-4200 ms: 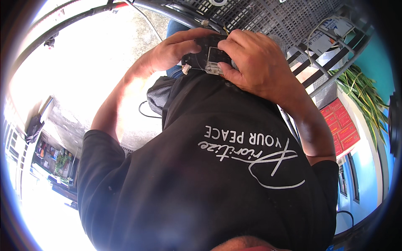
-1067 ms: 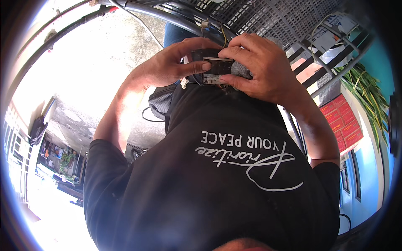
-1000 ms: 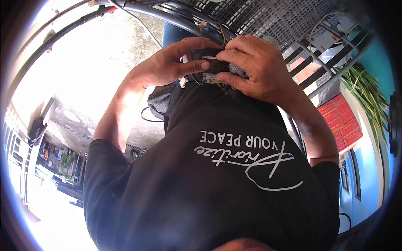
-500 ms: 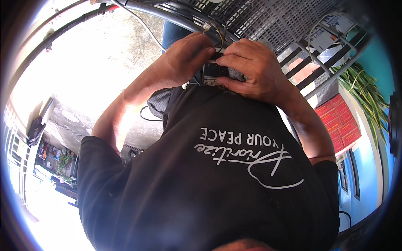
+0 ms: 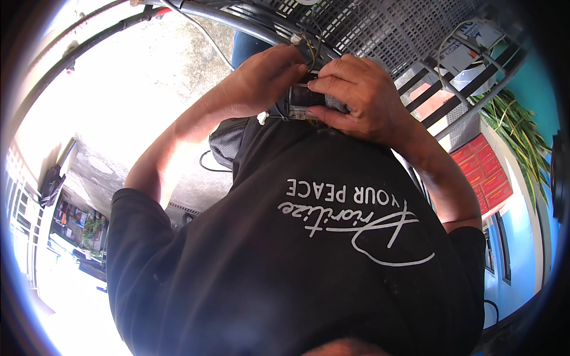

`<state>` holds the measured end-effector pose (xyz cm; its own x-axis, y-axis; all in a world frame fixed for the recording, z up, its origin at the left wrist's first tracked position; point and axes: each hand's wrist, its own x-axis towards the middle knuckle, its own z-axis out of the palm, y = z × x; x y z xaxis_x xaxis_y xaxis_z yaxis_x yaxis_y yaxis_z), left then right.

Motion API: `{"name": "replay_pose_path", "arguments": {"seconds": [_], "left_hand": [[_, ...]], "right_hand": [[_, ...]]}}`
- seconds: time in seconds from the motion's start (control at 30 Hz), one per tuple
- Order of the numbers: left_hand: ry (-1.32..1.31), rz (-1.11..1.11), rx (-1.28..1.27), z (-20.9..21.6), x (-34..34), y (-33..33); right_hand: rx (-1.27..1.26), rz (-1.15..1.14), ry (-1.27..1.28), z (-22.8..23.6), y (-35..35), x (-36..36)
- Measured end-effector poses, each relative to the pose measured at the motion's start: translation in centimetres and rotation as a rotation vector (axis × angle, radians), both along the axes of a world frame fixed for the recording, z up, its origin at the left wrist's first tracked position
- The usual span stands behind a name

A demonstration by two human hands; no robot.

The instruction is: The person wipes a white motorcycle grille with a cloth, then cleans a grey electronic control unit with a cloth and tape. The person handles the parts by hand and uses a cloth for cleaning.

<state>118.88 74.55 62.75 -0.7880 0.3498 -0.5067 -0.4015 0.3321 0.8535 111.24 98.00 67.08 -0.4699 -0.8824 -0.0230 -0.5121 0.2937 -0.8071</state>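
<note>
A small dark box-shaped device [image 5: 301, 97] with a pale, ribbed lower edge sits just beyond my shirt. My right hand [image 5: 371, 98] closes on it from the right, fingers along the top and thumb at the near edge. My left hand [image 5: 267, 77] is pinched at the device's far left corner; whatever lies between its fingers is hidden. Thin wires [image 5: 311, 52] with a small pale connector [image 5: 295, 39] rise behind the fingertips. Under my right palm shows a grey, rough-looking piece [image 5: 337, 104]. A white connector [image 5: 262, 117] hangs at the left beside the device.
A metal tube [image 5: 231, 22] and a dark perforated panel [image 5: 380, 29] lie beyond my hands. Metal bars [image 5: 442, 92] stand at the right, with red boxes [image 5: 482, 172] and a long-leaved plant [image 5: 519, 139] farther out. A grey mesh bag [image 5: 227, 144] is at the left, above sunlit concrete.
Both hands stay at the device with almost the same grip. My left fingers have shifted slightly, and the wires behind them show a little more. My upper body has moved slightly.
</note>
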Motion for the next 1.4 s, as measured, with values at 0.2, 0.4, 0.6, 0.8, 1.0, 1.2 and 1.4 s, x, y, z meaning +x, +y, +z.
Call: {"name": "replay_pose_path", "arguments": {"seconds": [0.2,0.4,0.6,0.8,1.0,1.2,1.4], "left_hand": [[-0.211,-0.065,0.280,-0.1,-0.8,-0.8],[-0.135,-0.156,0.275,0.6,-2.0,-1.2],[-0.280,-0.212,0.164,1.3,-2.7,-0.8],[-0.249,-0.295,0.046,2.0,-3.6,-0.2],[-0.323,-0.282,0.064,3.0,-4.5,0.5],[-0.154,-0.321,-0.104,4.3,-4.1,1.3],[-0.080,-0.347,-0.244,5.0,-4.0,2.3]], "right_hand": [[0.017,-0.099,-0.385,-0.6,0.9,-1.8],[0.259,-0.128,-0.708,-1.7,2.5,-4.0],[0.297,-0.075,-0.738,-2.0,1.7,-3.6],[0.356,-0.017,-0.538,-1.6,2.1,-3.4],[0.417,-0.040,-0.491,-0.8,1.9,-2.8],[0.648,-0.148,-0.703,0.8,0.7,-2.7],[0.791,-0.133,-0.550,2.4,-1.1,-1.9]]}}
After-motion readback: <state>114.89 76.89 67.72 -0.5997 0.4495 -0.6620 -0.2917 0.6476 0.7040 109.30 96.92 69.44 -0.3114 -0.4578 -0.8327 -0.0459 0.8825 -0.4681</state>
